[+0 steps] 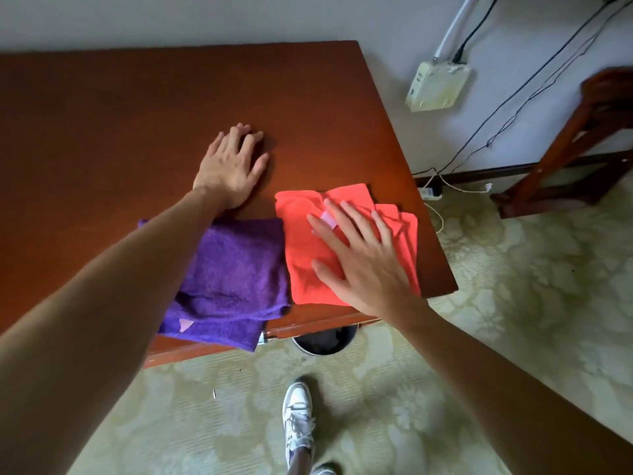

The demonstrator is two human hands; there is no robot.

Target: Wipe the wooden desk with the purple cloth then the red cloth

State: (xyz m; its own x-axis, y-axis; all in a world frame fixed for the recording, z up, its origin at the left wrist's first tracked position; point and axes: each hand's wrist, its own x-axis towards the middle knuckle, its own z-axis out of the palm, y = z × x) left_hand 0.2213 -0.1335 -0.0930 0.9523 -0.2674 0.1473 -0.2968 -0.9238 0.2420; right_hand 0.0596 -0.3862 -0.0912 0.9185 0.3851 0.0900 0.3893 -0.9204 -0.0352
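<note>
A folded purple cloth [233, 279] lies at the front edge of the wooden desk [120, 125], partly under my left forearm and hanging slightly over the edge. A folded red cloth [301, 241] lies right beside it, near the desk's right front corner. My left hand [229, 166] rests flat on the bare wood just beyond the purple cloth, fingers spread. My right hand [359, 258] lies over the red cloth with its fingers straight and spread; a pale tag shows under its fingertips.
A dark bin [323, 341] sits under the desk's front edge. My white shoe [298, 416] stands on the patterned carpet. A wooden chair [575, 149] is at the right. A wall box [436, 85] and cables [513, 108] run along the wall.
</note>
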